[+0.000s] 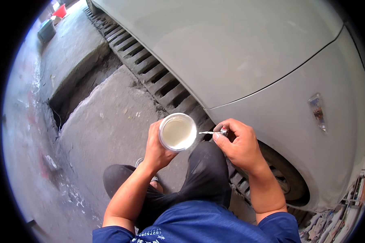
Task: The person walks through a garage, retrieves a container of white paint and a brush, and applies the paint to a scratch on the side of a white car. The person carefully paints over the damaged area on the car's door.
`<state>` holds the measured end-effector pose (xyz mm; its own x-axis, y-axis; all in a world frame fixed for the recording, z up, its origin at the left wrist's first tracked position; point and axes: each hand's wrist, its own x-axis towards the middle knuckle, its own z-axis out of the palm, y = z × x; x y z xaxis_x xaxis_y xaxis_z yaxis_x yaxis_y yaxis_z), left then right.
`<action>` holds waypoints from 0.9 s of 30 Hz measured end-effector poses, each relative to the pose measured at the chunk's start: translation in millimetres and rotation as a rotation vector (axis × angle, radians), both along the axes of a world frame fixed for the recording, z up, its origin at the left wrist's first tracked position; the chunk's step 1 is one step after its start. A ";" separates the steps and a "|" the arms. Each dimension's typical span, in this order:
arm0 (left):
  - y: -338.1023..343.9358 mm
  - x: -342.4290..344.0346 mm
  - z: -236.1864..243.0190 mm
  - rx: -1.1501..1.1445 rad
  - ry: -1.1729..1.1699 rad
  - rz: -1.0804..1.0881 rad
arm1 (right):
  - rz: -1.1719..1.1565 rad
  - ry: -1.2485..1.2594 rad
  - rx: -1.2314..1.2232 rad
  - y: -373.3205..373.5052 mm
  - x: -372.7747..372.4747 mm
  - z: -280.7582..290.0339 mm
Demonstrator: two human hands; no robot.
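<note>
My left hand [156, 148] is wrapped round a clear plastic cup [161, 135], held up in front of my knees. Pale, milky liquid [177, 131] shows inside it. Just right of the rim, my right hand [241, 143] pinches a small tool with a thin whitish tip [206, 133] and a shiny silver and red part at the fingers. The tip points left at the cup without dipping into it; the tool's exact kind is too small to make out. A silver-grey car [247, 52] stands close in front and to the right.
A slotted drain grate [150, 69] runs along the car's side. Left of it lies a sunken, broken pit [83, 79] in the concrete floor [105, 117]. The car's wheel [290, 174] is beside my right forearm. Far left are a grey bin [47, 30] and a red bucket [60, 11].
</note>
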<state>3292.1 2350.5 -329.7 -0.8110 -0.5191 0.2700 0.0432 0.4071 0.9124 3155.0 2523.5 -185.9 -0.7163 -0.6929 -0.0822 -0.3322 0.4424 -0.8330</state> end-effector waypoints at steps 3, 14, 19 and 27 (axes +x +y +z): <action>2.5 -5.3 -6.5 0.005 0.009 -0.060 | -0.048 0.052 -0.077 16.8 -9.3 18.7; 4.6 -12.2 1.9 0.107 -0.018 -0.045 | -0.234 1.127 -0.372 69.1 -73.3 158.7; 8.5 -14.1 10.4 0.143 0.012 -0.050 | -0.166 1.240 -0.261 57.1 -98.9 153.5; 9.0 -11.9 11.7 0.140 0.000 -0.039 | -0.044 1.424 -0.205 52.3 -113.3 143.8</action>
<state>3280.2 2359.5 -317.9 -0.8312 -0.5200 0.1967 0.0562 0.2734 0.9603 3041.7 2575.7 -42.1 -0.1238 -0.5796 0.8054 -0.9103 0.3894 0.1402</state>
